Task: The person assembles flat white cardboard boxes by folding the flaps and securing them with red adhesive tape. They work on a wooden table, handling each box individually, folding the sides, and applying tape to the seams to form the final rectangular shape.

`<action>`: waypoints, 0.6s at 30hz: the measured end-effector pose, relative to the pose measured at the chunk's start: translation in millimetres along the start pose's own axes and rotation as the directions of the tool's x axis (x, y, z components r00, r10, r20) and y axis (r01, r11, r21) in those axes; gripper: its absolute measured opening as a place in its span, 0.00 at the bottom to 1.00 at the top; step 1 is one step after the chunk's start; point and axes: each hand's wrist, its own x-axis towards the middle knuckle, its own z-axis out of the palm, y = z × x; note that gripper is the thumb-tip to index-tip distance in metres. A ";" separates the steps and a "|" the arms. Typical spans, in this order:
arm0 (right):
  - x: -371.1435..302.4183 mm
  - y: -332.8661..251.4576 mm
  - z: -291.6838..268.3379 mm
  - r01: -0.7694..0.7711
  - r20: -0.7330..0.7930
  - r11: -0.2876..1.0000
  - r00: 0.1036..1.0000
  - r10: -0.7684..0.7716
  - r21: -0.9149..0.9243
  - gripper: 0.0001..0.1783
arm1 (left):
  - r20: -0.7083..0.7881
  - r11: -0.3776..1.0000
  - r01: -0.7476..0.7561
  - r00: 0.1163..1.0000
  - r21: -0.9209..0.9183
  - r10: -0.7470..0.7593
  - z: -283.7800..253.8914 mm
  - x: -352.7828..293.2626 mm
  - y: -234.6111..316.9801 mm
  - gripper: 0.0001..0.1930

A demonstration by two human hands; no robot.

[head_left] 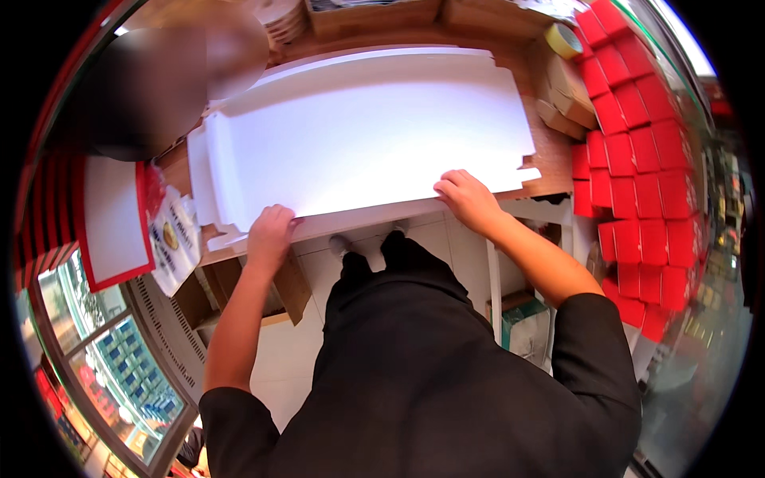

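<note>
A large white cardboard sheet (374, 127), die-cut with tabs and notches at its ends, lies over the wooden table (550, 151). Its near side reaches past the table's front edge. My left hand (272, 231) grips that near edge toward the left, fingers on top and thumb out of sight. Farther right, my right hand (466, 199) pinches the same edge, its fingertips curled over the cardboard. Along the left end of the sheet a narrow flap (226, 171) stands slightly raised.
Many red boxes (637, 159) are stacked on the right. A tape roll (563, 40) rests above brown cartons (567, 88) at the back right. Red-edged white panels (115, 215) and a printed plastic bag (175, 239) are at left. A blurred round shape covers the upper left.
</note>
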 end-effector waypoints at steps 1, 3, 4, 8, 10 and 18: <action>3.8 5.8 -1.3 -0.074 0.080 0.997 0.994 0.074 -0.002 0.08 | 0.030 1.000 0.030 0.999 0.006 -0.030 0.9 2.0 -5.1 0.10; 22.7 14.9 -0.7 -0.213 0.232 0.977 0.950 0.210 -0.011 0.11 | 0.088 0.995 0.094 0.991 0.033 -0.096 1.4 7.6 -12.1 0.12; 39.1 15.2 -4.5 -0.295 0.296 0.948 0.901 0.318 -0.120 0.15 | 0.276 0.938 0.340 0.896 0.075 -0.347 -9.8 20.0 -3.8 0.15; 62.1 22.8 -6.2 -0.269 0.030 0.899 0.954 0.297 -0.346 0.28 | -0.154 0.925 0.030 0.988 0.379 0.031 -5.6 40.3 2.2 0.14; 64.2 22.7 -4.8 -0.174 -0.046 0.910 0.985 0.169 -0.376 0.27 | 0.063 0.951 -0.121 0.992 0.284 0.107 1.7 36.4 1.9 0.11; 63.8 -29.1 55.7 -0.183 -0.048 0.981 0.981 0.186 0.071 0.15 | 0.097 0.986 0.119 0.989 -0.116 -0.108 23.4 40.3 37.8 0.07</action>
